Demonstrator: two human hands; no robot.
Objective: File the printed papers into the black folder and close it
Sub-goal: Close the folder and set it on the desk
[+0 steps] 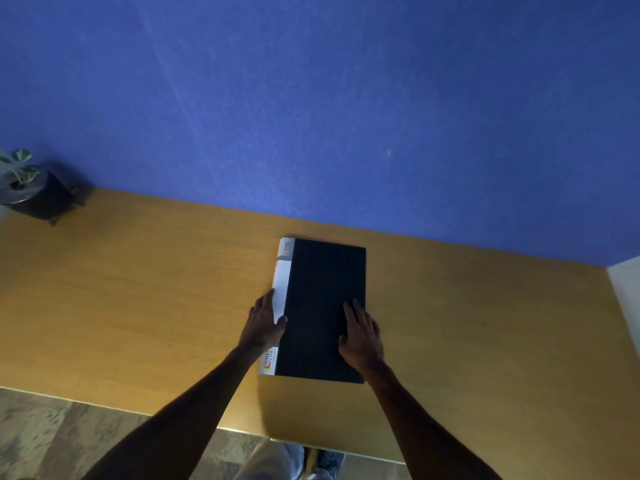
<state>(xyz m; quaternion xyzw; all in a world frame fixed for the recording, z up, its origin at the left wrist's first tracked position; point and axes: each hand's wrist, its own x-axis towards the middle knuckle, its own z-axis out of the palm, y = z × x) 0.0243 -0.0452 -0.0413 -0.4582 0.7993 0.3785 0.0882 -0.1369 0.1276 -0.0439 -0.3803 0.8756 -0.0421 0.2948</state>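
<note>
A black folder is seen closed and lying flat on a wooden table, near the far edge where the table meets a blue wall. Its long side runs away from the person. Along its left side a white spine is shown, with a printed logo near each end. No printed papers can be seen, since the cover is shut over whatever is inside.

The left hand is laid against the spine, with the fingers stretched along the white strip and the thumb touching the edge of the black cover. The right hand is placed flat on top of the cover, near the right edge and the near half, with the fingers spread a little and the palm down. Nothing is pinched by either hand; both are only pressed on the folder.

At the far left corner of the table a small potted plant in a dark pot is placed, well apart from the folder. Below the near table edge, a patterned floor and a shoe are partly visible.
</note>
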